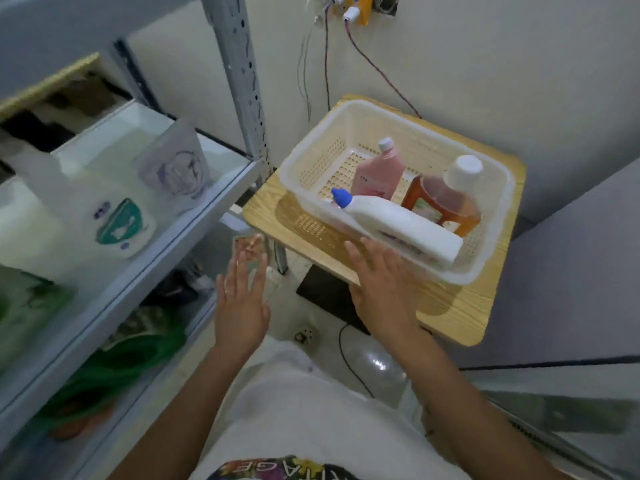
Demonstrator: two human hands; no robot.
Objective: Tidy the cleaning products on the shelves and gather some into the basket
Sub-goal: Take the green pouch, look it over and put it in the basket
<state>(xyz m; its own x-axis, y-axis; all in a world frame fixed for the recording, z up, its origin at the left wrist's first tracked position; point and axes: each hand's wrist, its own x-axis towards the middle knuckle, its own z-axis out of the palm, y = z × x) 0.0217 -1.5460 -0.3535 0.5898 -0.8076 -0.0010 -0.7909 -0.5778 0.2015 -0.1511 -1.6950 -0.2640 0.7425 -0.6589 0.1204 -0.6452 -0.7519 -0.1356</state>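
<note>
A pale plaster wall stands behind the basket (311, 161), with thin wires (326, 64) hanging down it from a yellow socket block (360, 6). The basket is a rectangular tub of translucent white plastic with rounded corners, and its walls and floor are pierced with rows of small slots. It sits on a light wood-grain tabletop (460, 313) with rounded corners.

Three bottles are inside the basket. A flat-sided pink bottle (379, 174) with a white screw cap leans at the middle. To its right is a clear bottle of amber liquid (446, 202) with a wide white cap. A long white opaque bottle (398, 223) lies on its side along the near wall, its angled neck ending in a blue cap (341, 197) at the basket's left end.

Left of the basket is a grey metal shelf (194, 216) with a perforated upright post (242, 81). On it are a soft white pouch with a teal label (121, 226) and a frosted pouch with purple print (176, 164), both blurred. A crumpled green bag (131, 358) fills the shelf below.

The right hand (384, 285) is at the basket's near-left corner, flat, with straight fingers reaching over the near wall. I cannot tell whether it touches the plastic. The left hand (240, 299) hovers in the air left of the basket, fingers straight and spread, holding nothing.
</note>
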